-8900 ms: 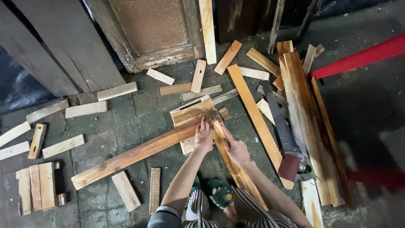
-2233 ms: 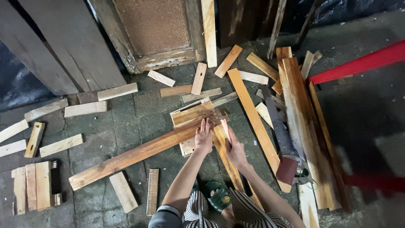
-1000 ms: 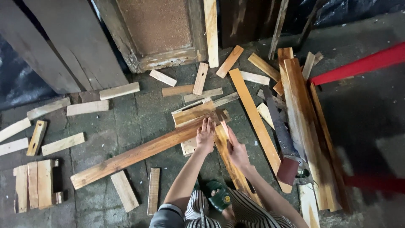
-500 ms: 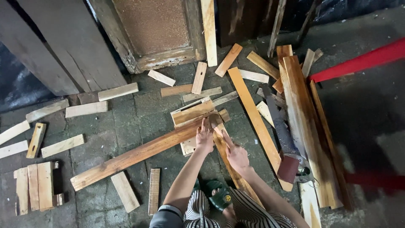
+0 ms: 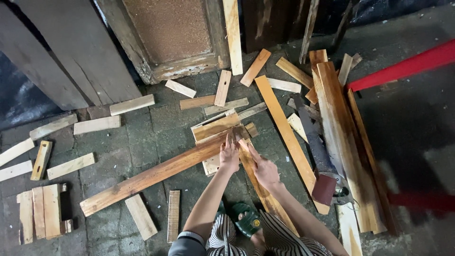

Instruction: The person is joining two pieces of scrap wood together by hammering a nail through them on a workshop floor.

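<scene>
I crouch over a long brown plank (image 5: 151, 175) that lies slantwise on the paved floor. My left hand (image 5: 229, 155) presses flat on its upper right end, where it meets a shorter slanted plank (image 5: 265, 199) and a small stack of light boards (image 5: 215, 127). On the slanted plank rests my right hand (image 5: 263, 169), thumb and index finger stretched toward that joint. Whether it holds something small I cannot tell.
A hand saw with a dark red handle (image 5: 324, 188) lies to the right, beside a pile of long planks (image 5: 343, 142). Short offcuts are scattered around, with nailed slats (image 5: 40, 211) at the left. A red bar (image 5: 403, 68) crosses the upper right. My green sandal (image 5: 246, 219) is below.
My right hand has shifted slightly along the slanted plank near the joint. The left hand and the long plank stay in place.
</scene>
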